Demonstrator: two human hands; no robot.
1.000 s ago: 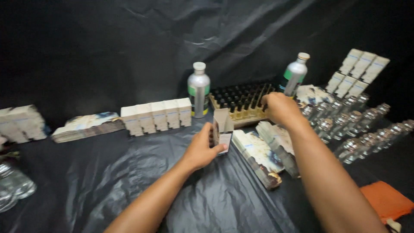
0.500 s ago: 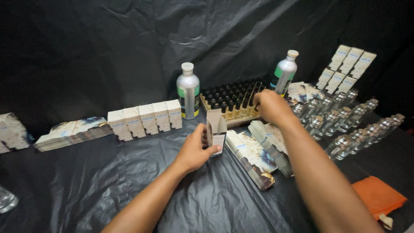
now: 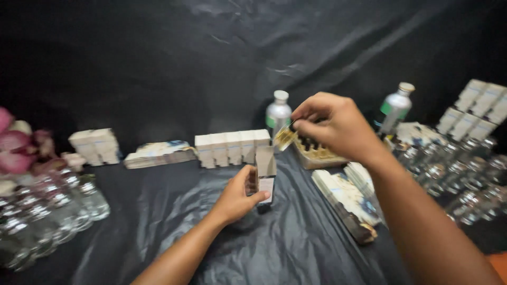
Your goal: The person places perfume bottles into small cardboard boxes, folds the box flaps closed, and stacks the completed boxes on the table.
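Left hand (image 3: 236, 198) is resting low on the black plastic sheet (image 3: 296, 248), forearm running up from the bottom edge, fingers curled around a small upright carton (image 3: 265, 182) with its top flap standing open. Thumb is pressing the carton's front, the other fingers wrapping its left side.

Right hand (image 3: 332, 126) is hovering above and to the right of the carton, wrist bent, forearm crossing in from the lower right. Thumb and forefinger are pinched together on a small amber vial (image 3: 285, 138), tilted, its lower end pointing down-left toward the carton; vial is clear of the carton, not touching it.

Relative to the carton:
- Just behind it, a row of white boxes (image 3: 232, 148) is standing side by side.
- Behind and slightly right, a silver bottle with green label and white cap (image 3: 278, 113) is standing upright.
- To the right, under the right hand, a tray of dark vials (image 3: 319, 153) is sitting; partly hidden by the hand.
- Right and nearer the camera, a stack of flat folded cartons (image 3: 346, 203) is lying in a slanting line.
- Far right, a second silver bottle (image 3: 395, 108), more white boxes (image 3: 478, 108) leaning in tiers, and clear glass bottles (image 3: 465, 179), blurred.
- Left, a flat pile of printed sheets (image 3: 158, 154), then two more white boxes (image 3: 96, 146).
- Far left, clear glass bottles (image 3: 47, 211) and something pink (image 3: 18, 150), too blurred to identify.
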